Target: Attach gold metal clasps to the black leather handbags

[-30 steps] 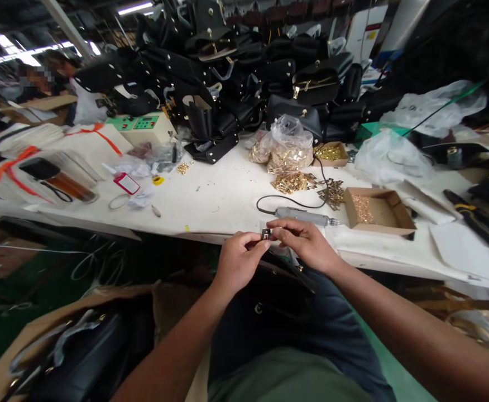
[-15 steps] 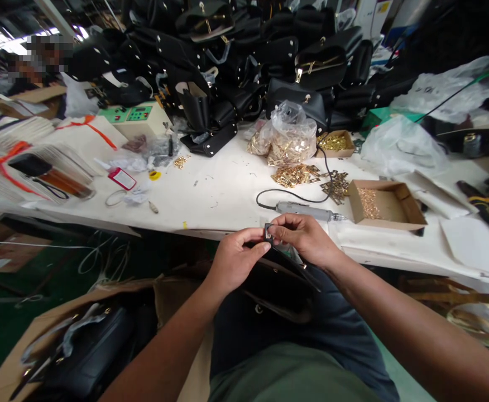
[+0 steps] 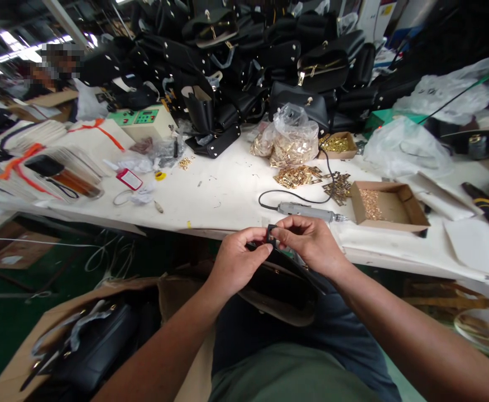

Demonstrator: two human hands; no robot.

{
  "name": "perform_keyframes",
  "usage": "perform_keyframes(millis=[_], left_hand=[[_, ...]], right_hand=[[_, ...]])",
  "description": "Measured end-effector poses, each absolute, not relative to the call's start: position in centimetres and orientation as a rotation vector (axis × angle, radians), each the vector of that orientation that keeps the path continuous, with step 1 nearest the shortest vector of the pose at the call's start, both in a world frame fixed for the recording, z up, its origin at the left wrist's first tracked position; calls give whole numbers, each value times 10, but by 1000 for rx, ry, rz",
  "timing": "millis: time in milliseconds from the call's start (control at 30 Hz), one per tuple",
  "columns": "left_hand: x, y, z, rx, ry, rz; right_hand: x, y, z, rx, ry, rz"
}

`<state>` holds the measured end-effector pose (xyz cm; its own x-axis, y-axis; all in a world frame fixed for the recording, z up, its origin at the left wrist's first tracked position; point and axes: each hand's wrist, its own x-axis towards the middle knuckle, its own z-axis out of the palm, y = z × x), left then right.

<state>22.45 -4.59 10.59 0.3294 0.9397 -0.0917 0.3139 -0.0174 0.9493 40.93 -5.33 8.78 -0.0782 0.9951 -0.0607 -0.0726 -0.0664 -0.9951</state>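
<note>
Above my lap, both hands meet at the end of a black strap tab [image 3: 271, 237], which has a small metal piece in it. My left hand [image 3: 234, 258] pinches the tab from its left side, thumb below. On the other side, the thumb and fingers of my right hand [image 3: 311, 241] close on the tab at the metal piece. Under my hands a black handbag [image 3: 284, 287] lies on my lap, its mouth gaping. Just beyond my right hand a grey electric screwdriver [image 3: 307, 211] rests on the white table [image 3: 194, 206].
Gold fittings [image 3: 297, 176] lie heaped beside a plastic bag of fittings [image 3: 292, 142]. A cardboard tray [image 3: 407, 209] holds small screws. Black handbags [image 3: 244, 61] pile up at the back. A red-labelled bottle [image 3: 129, 178] lies left; a carton [image 3: 30, 346] with bags stands below.
My hands keep their pinch on the strap tab, with the right fingers slightly shifted over the metal piece. The handbag's mouth shows wider. The whole view has shifted slightly.
</note>
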Motion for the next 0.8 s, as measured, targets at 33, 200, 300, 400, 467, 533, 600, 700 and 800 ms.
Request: perform_keyframes(millis=[33,200,300,400,467,533,600,700,800], left_hand=[[225,-47,106,1547,1178,760],[227,-52,105,1489,1157,790],[229,-55,103,1442,1128,799],[230,-56,103,1402,1105,820],[230,-56,104,1388,1094,808],[230,-55,105,1379,1086,792],[230,-55,106,1367,1083,794],[229,-55,106,1342,1093,812],[229,-55,104,1334,1095,821]], right_hand=[[409,-55,90,-1182,-1194,1319],[410,-58,102,-1236,-1280,1274],[412,-58,107,-1235,-1295,1300],[414,-57,107,-1217,-1297,1317],[416,-56,105,-1205,-1283,1342],[417,-56,102,-1194,-1265,1361],[418,-57,100,-1183,-1246,1381],[419,-61,98,-1144,-1225,1440],[416,-66,97,-1122,-1245,1404]])
